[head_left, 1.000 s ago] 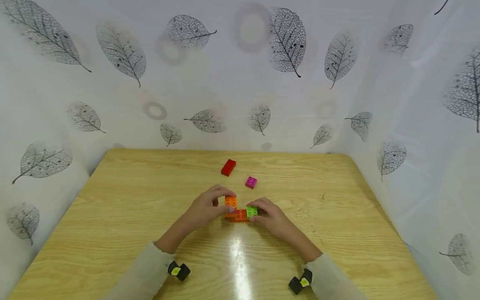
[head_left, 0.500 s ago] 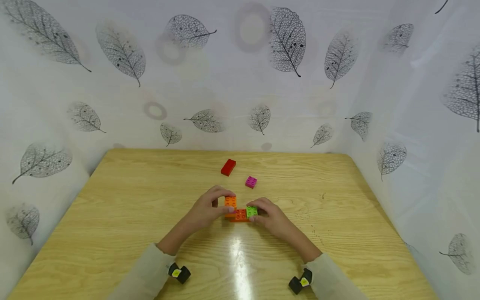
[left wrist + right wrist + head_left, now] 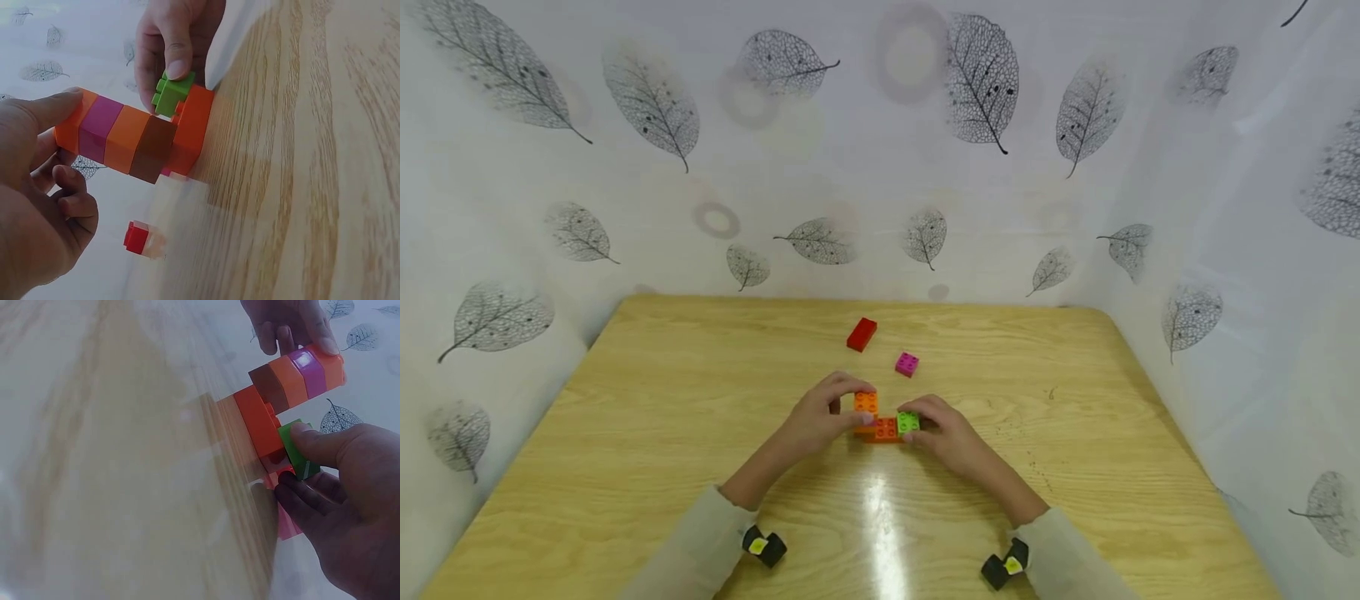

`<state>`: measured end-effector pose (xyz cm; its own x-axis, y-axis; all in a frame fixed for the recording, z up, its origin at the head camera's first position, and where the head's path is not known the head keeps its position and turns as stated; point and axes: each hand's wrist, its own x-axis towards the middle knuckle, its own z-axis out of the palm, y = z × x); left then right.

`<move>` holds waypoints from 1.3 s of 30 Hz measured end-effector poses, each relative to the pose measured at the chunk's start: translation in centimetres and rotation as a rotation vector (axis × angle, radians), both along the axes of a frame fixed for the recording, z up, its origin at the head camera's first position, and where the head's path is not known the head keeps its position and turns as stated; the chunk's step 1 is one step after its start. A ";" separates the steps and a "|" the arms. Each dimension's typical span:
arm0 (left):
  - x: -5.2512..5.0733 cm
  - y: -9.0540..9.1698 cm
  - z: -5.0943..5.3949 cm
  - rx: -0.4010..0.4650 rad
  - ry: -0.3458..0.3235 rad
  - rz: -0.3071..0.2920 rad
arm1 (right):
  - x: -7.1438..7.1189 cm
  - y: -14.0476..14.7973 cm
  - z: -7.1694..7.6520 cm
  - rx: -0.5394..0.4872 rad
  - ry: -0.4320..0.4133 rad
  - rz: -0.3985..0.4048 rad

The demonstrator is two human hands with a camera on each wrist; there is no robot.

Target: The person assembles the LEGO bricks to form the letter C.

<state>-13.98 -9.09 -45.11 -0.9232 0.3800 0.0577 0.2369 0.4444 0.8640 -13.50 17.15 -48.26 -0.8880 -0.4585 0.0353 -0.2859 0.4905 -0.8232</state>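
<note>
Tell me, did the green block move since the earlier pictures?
No. In the head view, the green block in the right hand keeps the same place against the loose pink block on the table; no shift shows.

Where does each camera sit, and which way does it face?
Head: worn on the head, facing forward and down over the table; left hand, right hand and sleeves show.
Left wrist: on that wrist, facing the stacked bricks; left hand near, right hand beyond.
Right wrist: on that wrist, facing the green brick; right hand near, left hand beyond.
Wrist views share both hands and these bricks.
</note>
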 end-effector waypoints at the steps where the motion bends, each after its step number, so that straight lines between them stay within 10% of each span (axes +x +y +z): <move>1: 0.0 0.0 0.0 0.006 -0.005 -0.002 | 0.0 0.0 0.0 0.001 0.000 0.001; 39: 0.0 -0.4 -1.0 0.164 -0.107 0.039 | 0.8 -4.1 2.5 -0.132 0.092 -0.053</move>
<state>-13.96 -9.49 -46.07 -0.9413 0.3372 0.0165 0.1250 0.3027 0.9449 -12.68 13.08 -45.77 -0.9012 -0.3966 0.1747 -0.3397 0.3961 -0.8531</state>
